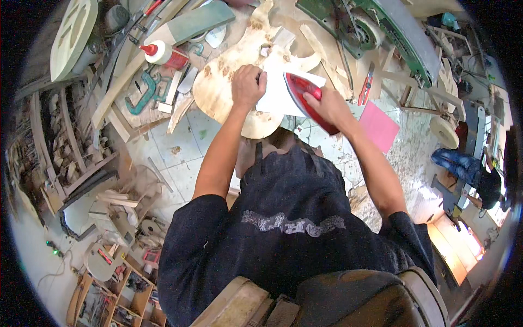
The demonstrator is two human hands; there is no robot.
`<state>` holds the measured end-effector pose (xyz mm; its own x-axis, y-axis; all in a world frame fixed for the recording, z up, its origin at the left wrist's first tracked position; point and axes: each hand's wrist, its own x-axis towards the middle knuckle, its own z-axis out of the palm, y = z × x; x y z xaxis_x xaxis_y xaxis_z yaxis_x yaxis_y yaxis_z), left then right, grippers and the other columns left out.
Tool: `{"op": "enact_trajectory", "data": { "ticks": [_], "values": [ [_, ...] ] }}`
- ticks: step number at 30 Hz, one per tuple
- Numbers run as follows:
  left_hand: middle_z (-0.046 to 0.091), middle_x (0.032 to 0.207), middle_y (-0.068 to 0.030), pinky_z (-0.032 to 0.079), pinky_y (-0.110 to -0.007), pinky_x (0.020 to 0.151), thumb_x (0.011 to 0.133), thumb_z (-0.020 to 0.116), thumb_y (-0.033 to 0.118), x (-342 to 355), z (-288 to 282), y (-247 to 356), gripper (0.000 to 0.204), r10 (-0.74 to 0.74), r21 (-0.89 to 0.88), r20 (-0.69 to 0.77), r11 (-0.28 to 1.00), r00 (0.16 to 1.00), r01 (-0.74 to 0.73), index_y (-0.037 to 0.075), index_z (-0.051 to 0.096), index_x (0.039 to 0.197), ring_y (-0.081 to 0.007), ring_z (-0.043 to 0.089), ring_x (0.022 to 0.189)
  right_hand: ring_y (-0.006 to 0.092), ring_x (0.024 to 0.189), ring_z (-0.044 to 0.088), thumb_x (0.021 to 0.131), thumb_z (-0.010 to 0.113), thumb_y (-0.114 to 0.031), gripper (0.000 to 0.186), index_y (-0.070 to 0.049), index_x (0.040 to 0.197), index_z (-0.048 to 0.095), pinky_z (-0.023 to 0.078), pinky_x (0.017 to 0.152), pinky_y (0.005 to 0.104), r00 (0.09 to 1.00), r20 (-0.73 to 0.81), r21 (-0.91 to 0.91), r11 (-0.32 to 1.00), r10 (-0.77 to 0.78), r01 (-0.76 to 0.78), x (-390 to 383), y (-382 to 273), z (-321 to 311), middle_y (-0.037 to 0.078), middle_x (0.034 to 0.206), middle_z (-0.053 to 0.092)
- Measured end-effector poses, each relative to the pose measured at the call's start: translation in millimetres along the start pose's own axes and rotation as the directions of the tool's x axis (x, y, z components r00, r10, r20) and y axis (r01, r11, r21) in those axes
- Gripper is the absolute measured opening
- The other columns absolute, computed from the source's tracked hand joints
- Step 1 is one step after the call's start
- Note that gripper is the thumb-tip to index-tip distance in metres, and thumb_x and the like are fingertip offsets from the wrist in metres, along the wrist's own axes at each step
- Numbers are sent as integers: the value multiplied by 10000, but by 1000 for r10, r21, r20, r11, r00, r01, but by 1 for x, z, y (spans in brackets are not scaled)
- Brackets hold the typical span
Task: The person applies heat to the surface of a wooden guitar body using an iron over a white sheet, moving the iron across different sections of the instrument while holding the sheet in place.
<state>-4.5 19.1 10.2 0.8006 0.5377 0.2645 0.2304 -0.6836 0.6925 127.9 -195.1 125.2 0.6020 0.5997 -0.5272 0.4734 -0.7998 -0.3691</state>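
A guitar-shaped piece of pale wood (215, 95) with dark burl spots lies in front of me. On it rests a white sheet (278, 98). My right hand (329, 109) grips the handle of a red clothes iron (303, 90), which slants over the sheet's right part; whether its sole touches the sheet is unclear. At the sheet's left edge, my left hand (249, 86) sits on the wood with fingers curled in and the thumb beside them. What lies under those fingers is hidden.
A white glue bottle with a red cap (165, 54) and green clamps (143, 92) lie left. To the right are a red utility knife (367, 84), a pink square sheet (379, 126) and a green machine (403, 41). Another person (471, 171) is at far right.
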Motion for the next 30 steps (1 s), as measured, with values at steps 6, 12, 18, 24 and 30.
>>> {"op": "enact_trajectory", "data": {
  "ticks": [6, 12, 18, 24, 30],
  "values": [
    [608, 765, -123, 467, -450, 752, 855, 671, 172, -3, 2, -3, 154, 1, 1, -4, 1000, 1000, -1, 48, 644, 767, -328, 591, 786, 504, 817, 685, 921, 634, -499, 607, 104, 936, 694, 550, 788, 537, 996, -8, 1, 996, -93, 93, -3, 8, 11, 372, 848, 664],
    [602, 746, -115, 461, -440, 732, 866, 669, 164, -2, 1, -1, 154, 41, 9, -45, 999, 998, -41, 45, 646, 771, -313, 587, 757, 473, 823, 695, 923, 632, -509, 603, 89, 946, 698, 551, 784, 539, 988, -110, -59, 993, -110, 104, 14, 3, -6, 346, 848, 676],
    [631, 806, -123, 476, -452, 804, 861, 657, 196, -1, 2, -1, 167, -29, 22, -5, 999, 1000, 29, 63, 642, 760, -333, 605, 836, 476, 834, 699, 922, 634, -509, 620, 107, 934, 697, 549, 809, 529, 995, -32, 12, 995, -98, 98, -9, 9, 7, 340, 850, 681],
    [630, 801, -129, 479, -451, 787, 860, 653, 195, -3, 2, -3, 170, -19, 22, -3, 1000, 1000, 19, 61, 641, 756, -336, 605, 828, 487, 836, 694, 916, 636, -522, 641, 114, 978, 689, 546, 815, 532, 993, -13, -23, 993, -117, 117, 2, -2, -4, 342, 857, 682],
    [625, 785, -133, 484, -459, 754, 856, 658, 187, 0, 1, 0, 173, 8, 25, -17, 1000, 1000, -8, 53, 635, 749, -342, 604, 803, 460, 827, 702, 917, 633, -530, 623, 89, 931, 699, 562, 778, 514, 989, -93, -93, 990, -117, 108, 11, -4, -11, 339, 840, 680]
  ]
}}
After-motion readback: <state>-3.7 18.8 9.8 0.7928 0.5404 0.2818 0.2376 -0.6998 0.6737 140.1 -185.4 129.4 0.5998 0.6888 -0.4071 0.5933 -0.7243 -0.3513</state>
